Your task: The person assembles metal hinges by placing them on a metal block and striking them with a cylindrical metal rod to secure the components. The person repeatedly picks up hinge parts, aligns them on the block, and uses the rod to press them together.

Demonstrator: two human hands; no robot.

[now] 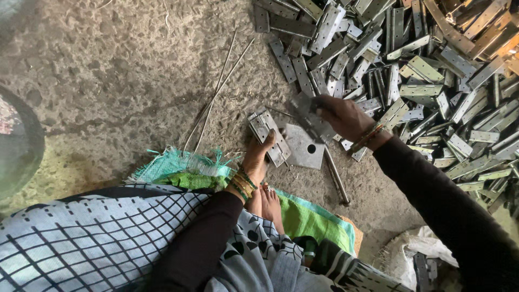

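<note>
My left hand grips a folded grey metal hinge and holds it on edge against the concrete floor, beside a flat steel plate with a hole. My right hand is closed on another hinge leaf, which looks blurred, just above that plate. A large heap of similar hinges lies right behind my right hand. A bare foot shows below my left wrist.
Thin metal rods lie on the rough floor left of the hinges. A thicker steel bar lies by the plate. Green woven sacking and a white sack sit near my legs. A dark round object is at the left edge.
</note>
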